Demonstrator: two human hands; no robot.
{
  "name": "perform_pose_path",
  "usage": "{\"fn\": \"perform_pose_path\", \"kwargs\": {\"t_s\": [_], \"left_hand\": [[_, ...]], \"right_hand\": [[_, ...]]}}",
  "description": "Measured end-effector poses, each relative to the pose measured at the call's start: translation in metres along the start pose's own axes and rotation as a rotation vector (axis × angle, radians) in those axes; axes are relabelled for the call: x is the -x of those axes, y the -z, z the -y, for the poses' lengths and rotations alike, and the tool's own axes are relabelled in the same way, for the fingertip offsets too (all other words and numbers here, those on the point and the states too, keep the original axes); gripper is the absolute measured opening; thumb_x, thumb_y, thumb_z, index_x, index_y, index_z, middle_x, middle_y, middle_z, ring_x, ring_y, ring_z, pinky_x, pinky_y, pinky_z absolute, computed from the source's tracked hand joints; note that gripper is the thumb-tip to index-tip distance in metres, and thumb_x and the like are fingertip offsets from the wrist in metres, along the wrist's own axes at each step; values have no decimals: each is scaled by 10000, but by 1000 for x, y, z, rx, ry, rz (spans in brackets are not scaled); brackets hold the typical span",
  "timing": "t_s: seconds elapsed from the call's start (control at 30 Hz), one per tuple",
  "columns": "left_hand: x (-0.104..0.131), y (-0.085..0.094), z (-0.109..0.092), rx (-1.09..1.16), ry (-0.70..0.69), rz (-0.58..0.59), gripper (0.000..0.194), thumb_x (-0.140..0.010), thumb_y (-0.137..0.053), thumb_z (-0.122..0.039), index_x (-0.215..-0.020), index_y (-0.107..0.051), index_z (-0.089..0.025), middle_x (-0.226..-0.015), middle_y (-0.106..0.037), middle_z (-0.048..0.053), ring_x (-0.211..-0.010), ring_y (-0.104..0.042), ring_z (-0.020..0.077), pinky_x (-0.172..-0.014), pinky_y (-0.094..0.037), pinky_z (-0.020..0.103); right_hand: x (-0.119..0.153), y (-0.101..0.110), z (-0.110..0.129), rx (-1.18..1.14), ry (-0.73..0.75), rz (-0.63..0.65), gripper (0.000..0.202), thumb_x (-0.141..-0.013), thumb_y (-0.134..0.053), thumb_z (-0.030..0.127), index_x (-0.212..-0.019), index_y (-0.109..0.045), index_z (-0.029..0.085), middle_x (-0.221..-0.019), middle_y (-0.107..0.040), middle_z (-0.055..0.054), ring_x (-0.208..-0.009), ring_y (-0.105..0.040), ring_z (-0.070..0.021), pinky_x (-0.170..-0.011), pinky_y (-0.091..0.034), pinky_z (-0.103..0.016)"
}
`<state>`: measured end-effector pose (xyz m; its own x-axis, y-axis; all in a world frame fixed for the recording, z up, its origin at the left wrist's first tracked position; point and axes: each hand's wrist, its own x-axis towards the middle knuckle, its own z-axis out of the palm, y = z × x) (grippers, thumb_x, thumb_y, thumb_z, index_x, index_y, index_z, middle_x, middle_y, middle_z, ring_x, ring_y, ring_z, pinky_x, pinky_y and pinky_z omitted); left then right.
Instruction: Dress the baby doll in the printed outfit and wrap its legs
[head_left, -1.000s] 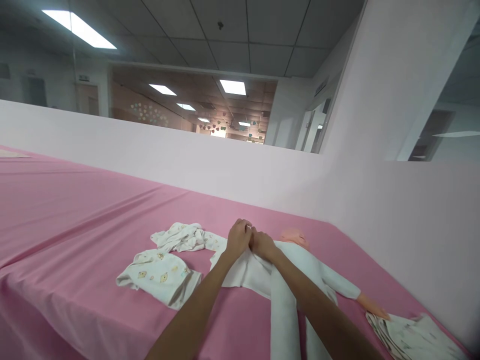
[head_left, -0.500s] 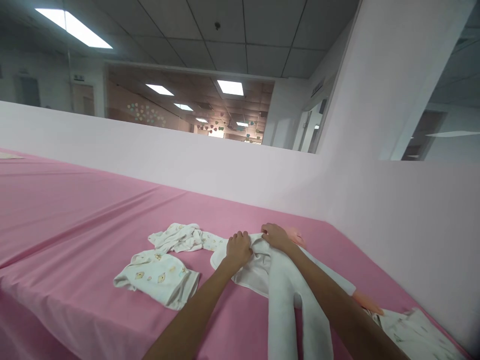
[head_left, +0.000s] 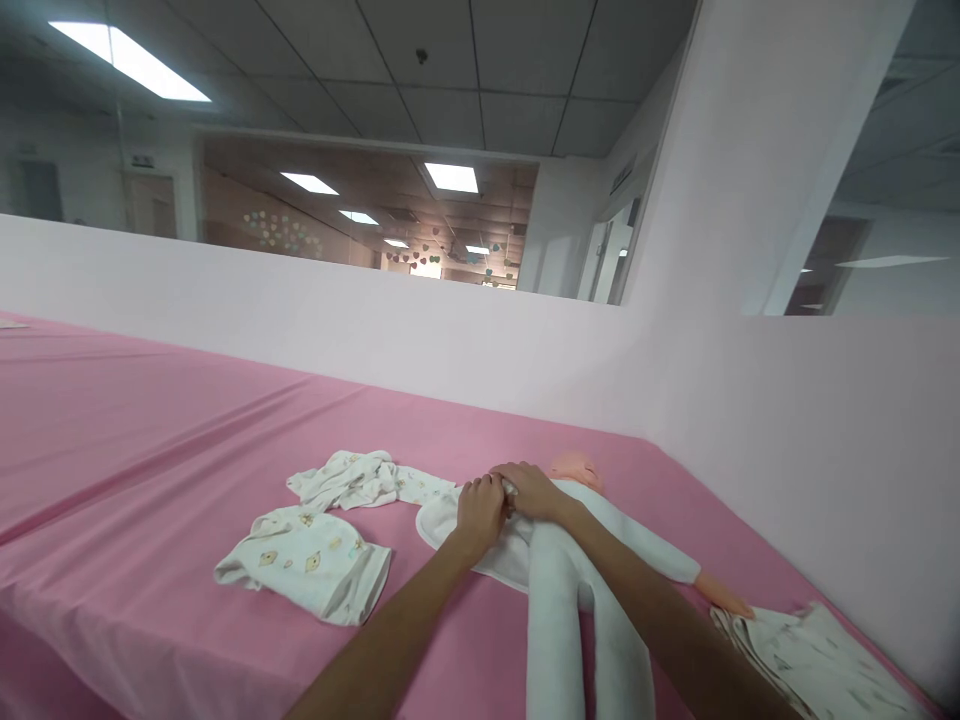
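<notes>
Both hands [head_left: 504, 500] on doll's garment [head_left: 501, 552]

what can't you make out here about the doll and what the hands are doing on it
- Head view: the left hand and right hand cover the doll at its chest, so whatever they pinch is hidden.
- The doll's face is far and blurred.
- The doll's legs are cut off by the bottom edge.
- The folded cloths at lower right: their print is too small to read.
</notes>
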<state>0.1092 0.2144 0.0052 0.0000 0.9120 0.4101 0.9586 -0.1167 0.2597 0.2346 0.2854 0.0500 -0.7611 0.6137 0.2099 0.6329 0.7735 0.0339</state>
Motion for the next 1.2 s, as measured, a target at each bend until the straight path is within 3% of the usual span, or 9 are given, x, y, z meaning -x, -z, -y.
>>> {"fn": "perform_pose_path", "kwargs": {"t_s": [0.17,0.3,0.43,0.57,0.67,0.83,0.97,1.07,1.2], "left_hand": [[-4,20,10,189,80,130,292,-819,-400,-249,-1060,-535,-151,-1041,-605,86,-980,-567,250,-801,-400,357],[-8,33,40,228,168,108,329,-810,-384,-276,-1099,-510,-183,-1126,-565,83,-1008,-553,232,-824,-396,348],[-6,30,84,156,183,233,339,-785,-406,-268,-1066,-547,-141,-1152,-578,130,-1098,-524,295,-857,-384,381],[0,21,108,205,180,345,205,-729,-444,-259,-825,-583,-142,-944,-657,93,-897,-598,260,-716,-390,327],[1,19,108,269,163,375,159,-687,-446,-193,-715,-594,-141,-854,-666,63,-820,-606,208,-670,-381,283],[-2,29,95,535,149,219,279,-769,-410,-179,-931,-637,-162,-1001,-661,22,-924,-590,144,-767,-412,234],[0,36,93,715,154,113,242,-777,-408,-138,-923,-601,-137,-913,-634,26,-850,-559,124,-753,-402,230],[0,34,98,691,205,101,280,-775,-400,-122,-985,-584,-136,-801,-573,6,-747,-506,109,-684,-371,229],[-1,30,103,701,208,106,292,-773,-396,-128,-1011,-565,-147,-756,-536,-7,-723,-483,110,-661,-352,227]], "right_hand": [[3,-3,1,-26,-12,-9,161,-795,-505,143,-903,-616,187,-945,-646,-45,-874,-502,-175,-751,-306,-281],[14,4,-8,-35,-51,-72,190,-797,-444,89,-835,-601,189,-917,-638,-26,-853,-492,-155,-740,-293,-271],[21,11,-14,-16,-127,-86,195,-810,-419,86,-826,-585,187,-895,-634,-21,-827,-496,-150,-719,-284,-272],[20,9,-8,42,-123,-48,188,-812,-424,106,-827,-596,182,-906,-641,-41,-841,-513,-168,-737,-300,-290],[16,5,8,5,-64,-31,250,-786,-485,153,-1001,-610,182,-1084,-633,-71,-972,-527,-203,-847,-330,-327],[-1,-1,52,-192,109,17,590,-764,-570,285,-1335,-448,206,-1366,-505,-83,-1228,-444,-256,-1020,-290,-386],[-19,-6,71,-167,39,86,677,-742,-549,208,-1394,-370,178,-1261,-579,-116,-1138,-521,-266,-931,-361,-384],[-23,-9,71,-38,-26,144,570,-759,-487,150,-1327,-456,197,-1108,-649,-112,-1048,-569,-272,-859,-377,-387],[-20,-14,68,57,-11,191,471,-795,-496,196,-1264,-504,245,-1106,-659,-91,-1040,-585,-271,-848,-369,-394]]}}
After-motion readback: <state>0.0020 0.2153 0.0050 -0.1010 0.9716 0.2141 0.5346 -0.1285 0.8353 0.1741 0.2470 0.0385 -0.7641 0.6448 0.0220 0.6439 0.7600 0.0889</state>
